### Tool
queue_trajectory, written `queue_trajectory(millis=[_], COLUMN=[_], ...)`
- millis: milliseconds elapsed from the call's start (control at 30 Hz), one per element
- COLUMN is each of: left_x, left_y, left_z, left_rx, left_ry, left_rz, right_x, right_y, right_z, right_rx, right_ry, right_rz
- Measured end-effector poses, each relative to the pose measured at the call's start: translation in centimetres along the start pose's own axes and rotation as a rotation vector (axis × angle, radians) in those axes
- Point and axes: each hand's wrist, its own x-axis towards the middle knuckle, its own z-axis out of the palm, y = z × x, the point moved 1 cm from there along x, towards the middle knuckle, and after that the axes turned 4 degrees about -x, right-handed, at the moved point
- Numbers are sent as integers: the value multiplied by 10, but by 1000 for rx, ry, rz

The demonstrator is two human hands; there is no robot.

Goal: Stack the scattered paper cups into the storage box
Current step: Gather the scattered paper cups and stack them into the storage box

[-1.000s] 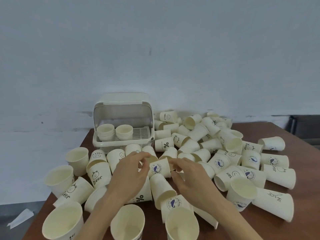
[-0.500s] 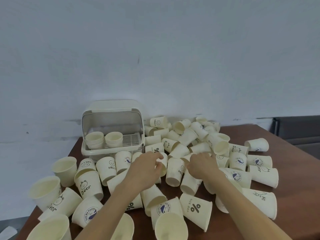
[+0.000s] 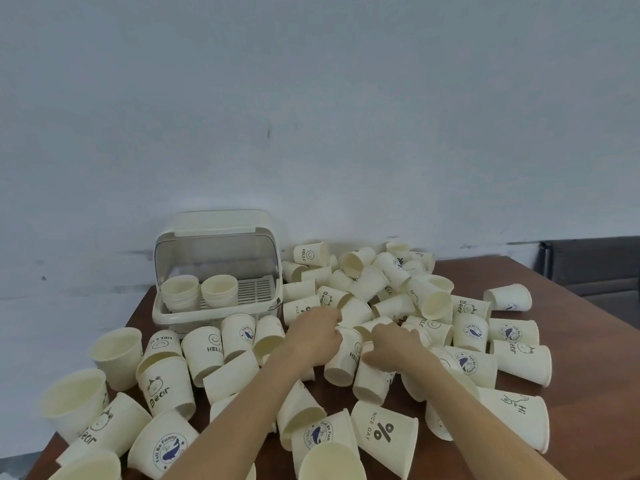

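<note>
- Cups (image 3: 384,432) everywhere: cream paper ones with prints like "HELLO", "Bear", "NICE DAY %", "Hi" and a blue whale badge. Most lie tipped on their sides or upside down, a few stand upright on the near left.
- They cover most of the brown table (image 3: 571,341), from the near edge to a heap at the far wall.
- Box (image 3: 214,271) sits far left against the wall, lid flipped up, with two short stacks (image 3: 199,292) of cups inside on its left half. The slotted tray on its right is bare.
- Left hand (image 3: 313,336) is curled knuckles-up in the middle of the pile, fingers bent round a cup rim (image 3: 341,329) as far as I can tell.
- Right hand (image 3: 394,348) is just beside it, fingers curled down over an upside-down cup (image 3: 372,379); how firm the hold is I can't tell.
- Versus half a second ago: both hands sit closer together and a bit nearer the middle cups, and the view has shifted slightly. Stacks in the box look the same.
</note>
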Motion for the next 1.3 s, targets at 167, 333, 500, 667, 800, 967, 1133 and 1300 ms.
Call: queue_trajectory(millis=[167, 333, 500, 667, 800, 967, 1133, 1300], left_x=[29, 50, 56, 52, 48, 34, 16, -8], left_y=[6, 6, 6, 10, 10, 13, 4, -18], left_z=[14, 27, 33, 34, 27, -4, -47, -82], left_rx=[-53, 51, 120, 90, 5, -66, -12, 55], left_ry=[-40, -80, -157, -191, -176, -82, 100, 219], left_rz=[-67, -123, -130, -109, -95, -38, -9, -38], right_x=[-1, -5, -12, -15, -20, -26, -23, -21], right_y=[5, 15, 21, 21, 21, 14, -11, -43], right_z=[-3, -8, -15, -14, -16, -26, -39, -50], right_rx=[84, 144, 121, 94, 47, -82, -30, 65], right_ry=[68, 156, 282, 328, 358, 424, 519, 598], right_rz=[-8, -16, -29, -14, -6, 4, -45, -81])
